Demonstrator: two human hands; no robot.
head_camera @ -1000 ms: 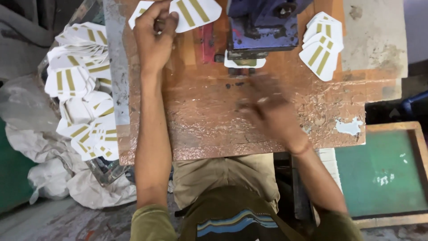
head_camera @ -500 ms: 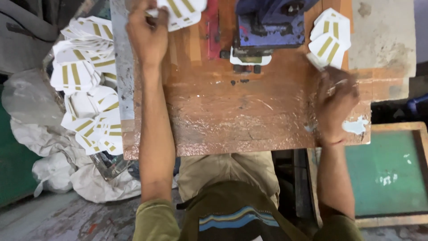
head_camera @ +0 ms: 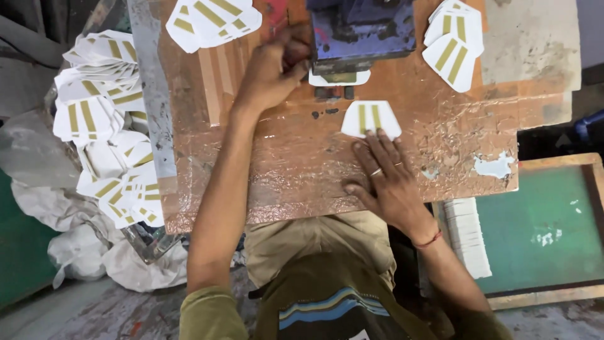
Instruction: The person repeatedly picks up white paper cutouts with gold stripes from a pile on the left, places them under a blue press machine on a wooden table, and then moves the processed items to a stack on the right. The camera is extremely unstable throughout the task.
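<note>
Where the brown, scuffed table (head_camera: 283, 170) meets the foot of a blue press (head_camera: 365, 31), one white card with two olive-yellow stripes (head_camera: 371, 118) lies flat, just in front of the machine and apart from every pile. Right hand (head_camera: 385, 179): open, palm down on the table, fingers spread, fingertips (head_camera: 372, 140) touching the near edge of the card; nothing gripped. Left hand (head_camera: 272, 72): fingers curled at the left side of the press base, close to a second white piece (head_camera: 338, 78) that sits under the press; whether it pinches that piece or only rests against the machine cannot be told. Other stock: a fanned stack of like cards (head_camera: 454, 44) at the far right of the table, a few loose ones (head_camera: 211, 20) at the far left, a large tumbled heap of cards (head_camera: 107, 126) off the table's left edge above crumpled white sacks (head_camera: 82, 252), and a neat white stack on edge (head_camera: 469, 236) beside a green framed screen (head_camera: 541, 226) at the right. Handling, by judgement: the card looks thin, light and fairly stiff, probably card stock or thin plastic, with a smooth face that would slide readily over the table under light fingertip pressure; lying flat, it gives little to pinch, so the surest hold seems to be pressing and sliding on the face, or lifting one cut edge with a fingertip and taking it between thumb and finger at the margin, clear of the stripes. It would likely crease if bent hard.
</note>
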